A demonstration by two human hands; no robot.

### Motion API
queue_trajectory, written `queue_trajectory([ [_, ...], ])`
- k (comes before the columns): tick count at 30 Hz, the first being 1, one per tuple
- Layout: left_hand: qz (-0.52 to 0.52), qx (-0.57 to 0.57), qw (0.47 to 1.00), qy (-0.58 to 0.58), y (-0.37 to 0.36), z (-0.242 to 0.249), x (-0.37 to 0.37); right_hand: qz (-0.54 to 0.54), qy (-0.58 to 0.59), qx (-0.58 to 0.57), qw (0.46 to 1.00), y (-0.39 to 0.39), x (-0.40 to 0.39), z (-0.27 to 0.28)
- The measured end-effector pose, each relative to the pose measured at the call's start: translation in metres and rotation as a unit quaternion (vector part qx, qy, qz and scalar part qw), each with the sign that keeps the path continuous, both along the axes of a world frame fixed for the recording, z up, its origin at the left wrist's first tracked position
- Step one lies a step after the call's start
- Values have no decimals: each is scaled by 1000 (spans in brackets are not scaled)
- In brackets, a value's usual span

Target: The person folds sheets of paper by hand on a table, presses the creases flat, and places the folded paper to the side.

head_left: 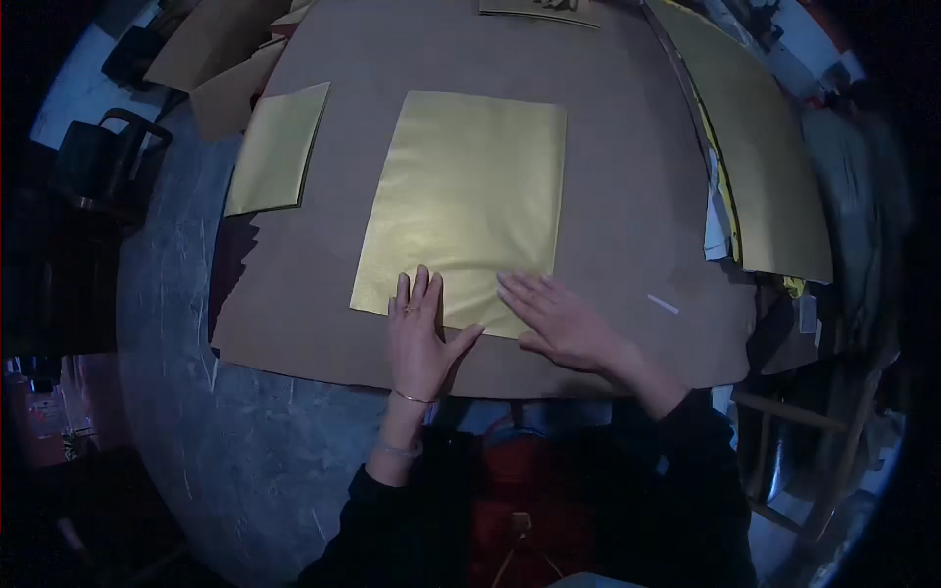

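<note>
Both hands are down flat on the near edge of the gold sheet (466,206), which lies on the brown board (627,196) in front of me. My left hand (420,338) sits at the sheet's near-left part, fingers straight and close together, pointing away from me, thumb splayed right; the fingertips rest on the gold, the palm is on the board just short of the edge. A ring shows on one finger, bracelets at the wrist. My right hand (559,318) lies just right of the left, near the sheet's near-right corner, fingers extended and slightly fanned, angled toward the left and onto the gold. Neither hand grips anything; both are pressed open.

The sheet's bulk lies away from the fingers, toward the far side of the board. Its long axis runs near-to-far, tilted a little. Both hands touch it, the left more squarely at the edge.

Left of the sheet, apart from it, a smaller gold sheet (279,147). Right of it, well apart, a large gold stack (765,167) along the board's edge. A small white strip (663,304) lies on the board just right of my right hand.

No brands, labels or readable writing anywhere.
</note>
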State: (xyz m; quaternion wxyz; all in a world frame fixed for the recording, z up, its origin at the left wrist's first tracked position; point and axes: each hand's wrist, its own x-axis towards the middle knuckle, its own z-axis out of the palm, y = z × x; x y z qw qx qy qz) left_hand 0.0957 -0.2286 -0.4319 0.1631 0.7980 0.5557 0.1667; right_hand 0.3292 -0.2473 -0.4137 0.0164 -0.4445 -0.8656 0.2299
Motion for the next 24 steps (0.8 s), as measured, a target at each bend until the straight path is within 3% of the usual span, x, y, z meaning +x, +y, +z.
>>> queue_trajectory([
  [13,22,-4,1000,-20,-1,-1,2,-129,-80,93,984,210,121,-19],
  [16,13,-1,1000,-27,-1,-1,3,-155,-137,115,972,205,111,-21],
  [17,16,0,1000,-24,0,-1,3,-111,-230,158,954,193,105,-16],
  [20,10,12,1000,-22,-1,-5,1,-63,-172,193,964,142,97,-38],
  [24,2,12,1000,-15,-1,-6,1,-23,-92,115,989,26,54,-3],
])
